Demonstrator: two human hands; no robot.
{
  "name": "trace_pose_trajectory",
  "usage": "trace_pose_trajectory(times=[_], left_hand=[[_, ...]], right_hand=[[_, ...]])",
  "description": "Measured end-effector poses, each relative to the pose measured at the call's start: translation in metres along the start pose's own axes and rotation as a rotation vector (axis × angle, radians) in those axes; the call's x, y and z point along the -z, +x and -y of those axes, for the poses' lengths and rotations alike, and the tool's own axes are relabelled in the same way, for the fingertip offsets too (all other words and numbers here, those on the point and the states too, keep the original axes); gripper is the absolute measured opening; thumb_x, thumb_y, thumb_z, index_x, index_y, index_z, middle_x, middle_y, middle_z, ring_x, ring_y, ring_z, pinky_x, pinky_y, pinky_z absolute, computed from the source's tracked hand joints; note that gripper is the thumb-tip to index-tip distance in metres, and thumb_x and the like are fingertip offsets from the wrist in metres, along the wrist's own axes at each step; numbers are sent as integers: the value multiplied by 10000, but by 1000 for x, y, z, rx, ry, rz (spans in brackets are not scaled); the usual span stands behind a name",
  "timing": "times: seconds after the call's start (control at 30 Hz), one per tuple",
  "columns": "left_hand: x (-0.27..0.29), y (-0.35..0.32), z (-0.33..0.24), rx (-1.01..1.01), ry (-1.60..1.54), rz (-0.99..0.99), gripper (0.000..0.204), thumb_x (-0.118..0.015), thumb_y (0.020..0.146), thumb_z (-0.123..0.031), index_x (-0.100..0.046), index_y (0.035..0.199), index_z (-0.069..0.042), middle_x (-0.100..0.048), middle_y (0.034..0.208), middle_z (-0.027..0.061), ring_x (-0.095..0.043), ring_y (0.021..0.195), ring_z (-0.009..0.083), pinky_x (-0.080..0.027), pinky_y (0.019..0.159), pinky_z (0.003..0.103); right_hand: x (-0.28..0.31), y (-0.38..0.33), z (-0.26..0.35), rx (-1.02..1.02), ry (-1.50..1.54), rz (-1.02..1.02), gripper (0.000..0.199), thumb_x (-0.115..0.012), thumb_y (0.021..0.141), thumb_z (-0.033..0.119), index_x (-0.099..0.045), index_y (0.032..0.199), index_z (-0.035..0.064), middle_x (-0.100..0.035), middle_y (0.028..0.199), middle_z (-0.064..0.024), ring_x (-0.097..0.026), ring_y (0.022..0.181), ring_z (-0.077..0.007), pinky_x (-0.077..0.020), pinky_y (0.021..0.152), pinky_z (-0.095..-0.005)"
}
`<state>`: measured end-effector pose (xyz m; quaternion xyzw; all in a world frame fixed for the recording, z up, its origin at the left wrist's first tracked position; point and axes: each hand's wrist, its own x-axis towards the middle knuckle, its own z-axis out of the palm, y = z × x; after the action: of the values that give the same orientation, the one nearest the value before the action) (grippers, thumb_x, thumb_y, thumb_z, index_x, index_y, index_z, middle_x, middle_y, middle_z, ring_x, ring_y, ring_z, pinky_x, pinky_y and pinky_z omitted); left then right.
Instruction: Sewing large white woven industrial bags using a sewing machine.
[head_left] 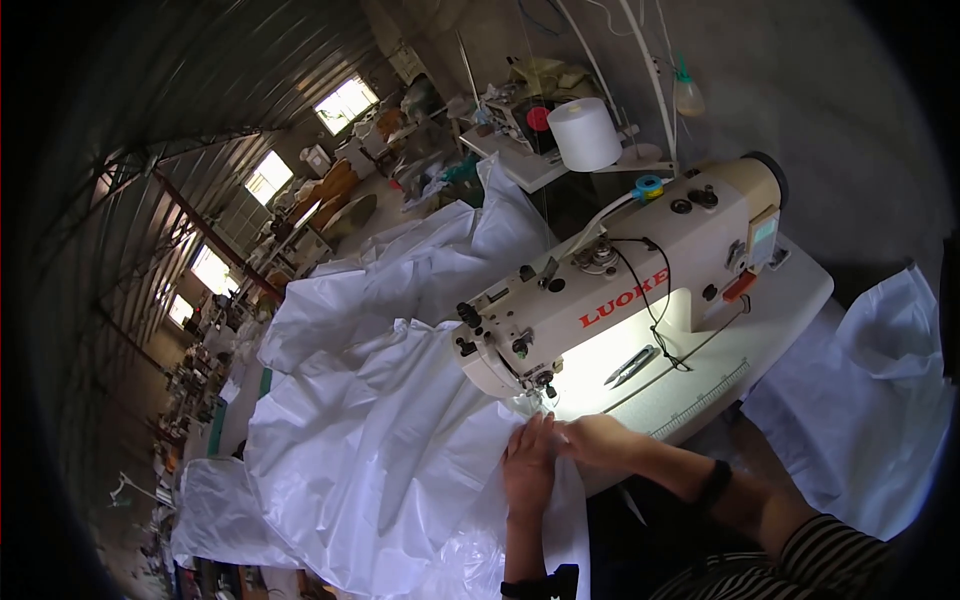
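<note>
This is a sewing workshop in a large shed. A cream industrial sewing machine point(640, 290) stands on a white counter point(780, 300), with a big spool of white thread point(585, 135) behind it. White fabric point(380, 420) lies in heaps, more cluttered workstations point(500, 125) stretch off under a corrugated roof point(200, 80), and windows point(345, 103) line the far wall.

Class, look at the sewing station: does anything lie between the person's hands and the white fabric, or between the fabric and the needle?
Nothing visible: the left hand and right hand rest flat on the white fabric, which runs to the needle.
</note>
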<state>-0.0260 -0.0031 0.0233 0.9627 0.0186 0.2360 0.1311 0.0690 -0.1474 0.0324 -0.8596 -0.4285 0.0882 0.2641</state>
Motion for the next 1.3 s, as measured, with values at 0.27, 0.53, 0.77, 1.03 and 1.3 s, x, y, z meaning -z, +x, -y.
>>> trace_pose_trajectory(times=[0.27,0.53,0.77,1.03,1.3], left_hand=[[-10,4,9,-10,101,55,371,-566,901,-152,-637,1256,-232,-566,1368,12,-518,1248,263,-461,982,419],[-9,-9,6,16,155,135,354,-540,923,-167,-644,1249,-260,-548,1384,-18,-494,1275,245,-449,985,445],[-4,-12,-1,-6,104,94,364,-547,916,-146,-652,1243,-267,-549,1382,-20,-495,1275,243,-436,999,453],[-4,-8,8,-16,53,92,382,-572,877,-104,-656,1234,-213,-578,1349,4,-511,1261,263,-442,1005,450],[27,-100,-50,116,29,-115,450,-679,789,-132,-608,1231,-89,-645,1174,99,-620,1007,297,-475,924,441]], right_hand=[[60,25,-34,-18,372,-321,289,-536,997,284,-688,1031,40,-681,694,-66,-664,608,-166,-515,603,-312],[53,34,-41,90,263,-514,247,-580,954,260,-656,806,78,-650,635,-30,-655,590,-202,-495,572,-334],[53,28,-41,35,260,-496,253,-567,964,290,-670,854,86,-658,636,-35,-661,592,-209,-502,579,-348],[35,-12,-43,116,298,-374,220,-583,957,261,-668,868,79,-654,631,-49,-657,578,-226,-511,562,-350],[19,-110,-41,103,541,474,281,-522,997,273,-679,985,39,-704,782,-72,-697,698,-198,-542,696,-318]])
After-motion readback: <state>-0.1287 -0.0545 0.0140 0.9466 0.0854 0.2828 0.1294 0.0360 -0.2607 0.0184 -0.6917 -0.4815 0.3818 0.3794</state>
